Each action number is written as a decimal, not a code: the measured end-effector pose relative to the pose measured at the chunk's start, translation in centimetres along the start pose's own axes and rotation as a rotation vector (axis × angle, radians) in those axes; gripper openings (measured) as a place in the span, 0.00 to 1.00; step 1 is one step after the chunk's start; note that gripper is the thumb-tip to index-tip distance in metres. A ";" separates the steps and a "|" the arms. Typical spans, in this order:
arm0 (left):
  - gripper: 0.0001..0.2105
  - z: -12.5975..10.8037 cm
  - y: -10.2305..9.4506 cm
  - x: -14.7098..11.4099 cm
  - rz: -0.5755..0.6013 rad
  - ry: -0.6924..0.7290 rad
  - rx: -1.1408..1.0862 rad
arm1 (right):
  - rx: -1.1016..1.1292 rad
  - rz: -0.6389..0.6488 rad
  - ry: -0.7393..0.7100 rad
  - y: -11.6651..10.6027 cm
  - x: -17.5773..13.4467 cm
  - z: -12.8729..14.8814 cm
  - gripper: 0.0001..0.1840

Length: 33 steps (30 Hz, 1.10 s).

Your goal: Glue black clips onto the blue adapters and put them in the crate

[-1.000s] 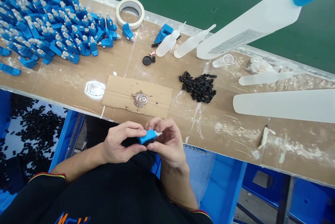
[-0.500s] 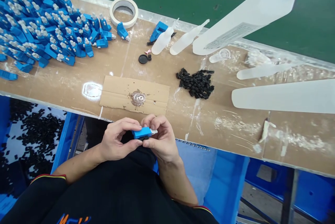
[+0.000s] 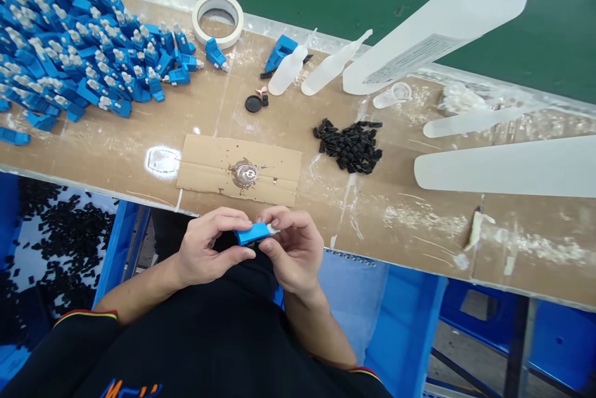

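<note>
Between my two hands, just off the table's near edge, is a small blue plastic piece with a white tip (image 3: 252,235). My left hand (image 3: 209,246) pinches its left end between thumb and fingers. My right hand (image 3: 295,249) has its thumb and fingers around the right end, by the white tip. Beyond them a cardboard strip (image 3: 209,165) lies on the table, with a glossy clear puddle (image 3: 245,174) at its middle. A heap of small black pieces (image 3: 349,146) sits to the right of the cardboard.
Many similar blue pieces (image 3: 93,56) are piled at the far left, beside a tape roll (image 3: 198,16). Small squeeze bottles (image 3: 286,72) and a large white bottle (image 3: 419,31) lie at the back. A blue bin (image 3: 109,249) at lower left holds loose black pieces (image 3: 74,236).
The blue piece has turned slightly in my fingers, and its dark underside shows less. My right hand has shifted a little to the right, its thumb now higher on the piece.
</note>
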State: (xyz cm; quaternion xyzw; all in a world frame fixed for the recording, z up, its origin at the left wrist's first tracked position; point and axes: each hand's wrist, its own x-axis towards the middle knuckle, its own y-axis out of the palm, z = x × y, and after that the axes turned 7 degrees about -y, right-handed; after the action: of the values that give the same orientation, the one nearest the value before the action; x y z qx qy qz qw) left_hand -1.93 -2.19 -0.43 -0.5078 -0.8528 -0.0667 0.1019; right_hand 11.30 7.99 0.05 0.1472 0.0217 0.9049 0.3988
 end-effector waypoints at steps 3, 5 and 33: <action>0.17 0.0 -0.1 0.1 -0.002 0.008 0.036 | -0.077 -0.049 -0.115 0.7 -0.5 -0.4 0.10; 0.15 0.1 -0.2 0.1 0.001 -0.006 0.028 | -0.095 -0.076 -0.170 0.9 -0.6 -0.6 0.10; 0.10 0.0 -2.2 1.2 0.464 0.012 0.543 | -0.168 0.125 0.153 -1.7 -0.9 -0.2 0.09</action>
State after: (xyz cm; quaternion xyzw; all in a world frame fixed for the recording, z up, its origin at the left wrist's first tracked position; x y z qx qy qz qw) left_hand -4.41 -2.18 -0.15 -0.6421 -0.7007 0.1842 0.2507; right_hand 13.02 8.45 -0.63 0.0448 -0.0330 0.9352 0.3497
